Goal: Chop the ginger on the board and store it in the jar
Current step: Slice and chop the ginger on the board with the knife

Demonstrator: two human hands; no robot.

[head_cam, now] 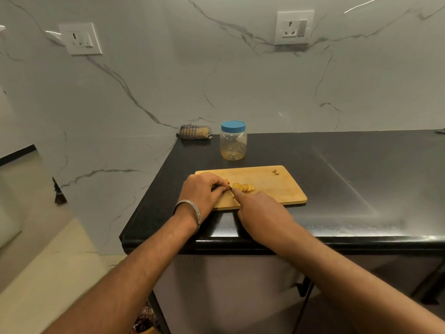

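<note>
Now mid-chop | left hand [201, 191] pinching ginger [243, 187] | right hand [262, 214] clamped on knife [230, 188], blade beside left fingertips: cut risk | jar [233, 141] beyond hands, lid on, slices possibly rolling off board [272, 186]

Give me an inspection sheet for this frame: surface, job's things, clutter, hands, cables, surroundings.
Surface: black counter, glossy, with a wooden board near its front edge.
Job's things: ginger lies sliced in a row on the board; jar stands behind the board, blue lid on.
Clutter: small scraps at the board's far right corner; folded cloth against the wall.
Hands: left hand curled at the ginger's left end; right hand grips a mostly hidden knife, forefinger extended.
Cables: nothing seen.
Surroundings: marble wall with two sockets; bangle on the left wrist.
</note>
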